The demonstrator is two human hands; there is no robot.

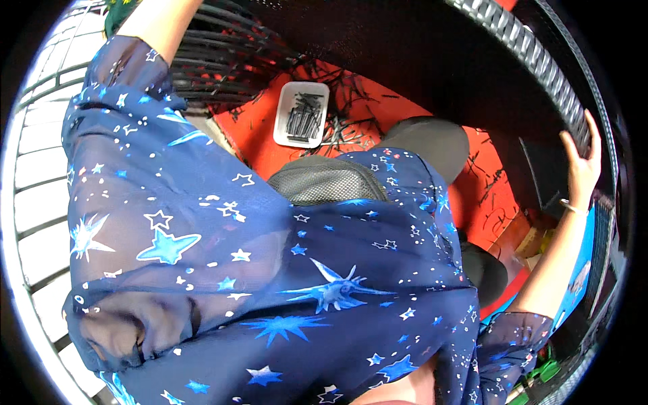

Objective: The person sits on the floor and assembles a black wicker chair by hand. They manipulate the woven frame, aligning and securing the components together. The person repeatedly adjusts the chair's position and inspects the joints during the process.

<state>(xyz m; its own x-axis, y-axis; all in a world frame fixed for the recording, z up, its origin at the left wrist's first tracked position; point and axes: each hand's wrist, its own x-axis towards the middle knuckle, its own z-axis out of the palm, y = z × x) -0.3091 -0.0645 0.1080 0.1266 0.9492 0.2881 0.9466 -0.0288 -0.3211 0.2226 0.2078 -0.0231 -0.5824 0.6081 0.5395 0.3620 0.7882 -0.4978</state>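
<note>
A large black woven piece (405, 47) with a thick braided rim (523, 50) curves across the top and right. My right hand (586, 165) is at the right end of this rim, thumb on one side and a finger on the other, closed around the edge. A thin bracelet (574, 206) circles that wrist. My left forearm (162, 23) reaches up past the top edge beside long black strands (223, 50), so the left hand is out of sight. What the woven piece is as a whole cannot be made out.
A white plastic tray (281, 128) of short black strips (305, 116) stands on a red surface (260, 138) between the woven piece and my lap. Loose black strips (354, 94) lie scattered around it. Black bars (44, 162) cross a white area at left. Green-handled objects (543, 371) are at lower right.
</note>
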